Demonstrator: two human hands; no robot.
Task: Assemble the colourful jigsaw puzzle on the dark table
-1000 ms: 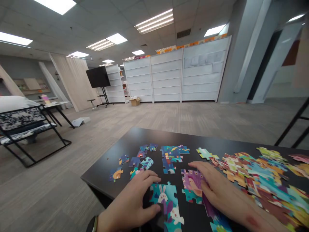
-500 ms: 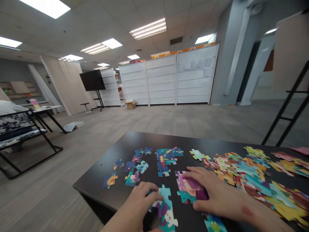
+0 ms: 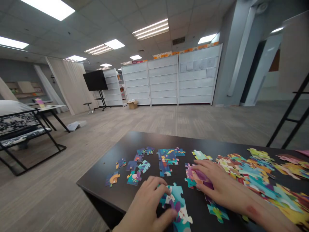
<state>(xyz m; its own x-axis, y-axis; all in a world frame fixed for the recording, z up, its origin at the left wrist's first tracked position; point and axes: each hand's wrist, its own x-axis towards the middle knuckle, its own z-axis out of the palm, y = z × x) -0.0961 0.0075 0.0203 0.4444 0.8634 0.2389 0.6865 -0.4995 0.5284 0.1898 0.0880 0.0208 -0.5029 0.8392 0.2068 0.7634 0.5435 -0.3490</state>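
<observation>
My left hand (image 3: 152, 201) bends over a joined section of teal jigsaw pieces (image 3: 183, 212) with white rabbits on it. Its fingertips touch the section's left side, the thumb stands apart, and part of the section is covered. Across a pink and purple puzzle section (image 3: 190, 181) lies my right hand (image 3: 213, 177), fingers stretched out and spread, hiding much of it. Just below that hand is a teal piece with a green figure (image 3: 218, 212). Farther back sits a dark blue joined section (image 3: 164, 161), apart from both hands.
Several loose blue pieces (image 3: 132, 165) are spread over the left of the black table (image 3: 108, 174). A heap of mixed pieces (image 3: 253, 174) covers the right side, and a pale green piece (image 3: 200, 155) lies at its left. White shelves (image 3: 161, 80) stand far behind.
The pink and purple section has slid away and to the right under my right hand. My left hand and the teal rabbit section have shifted right. The view has turned slightly left.
</observation>
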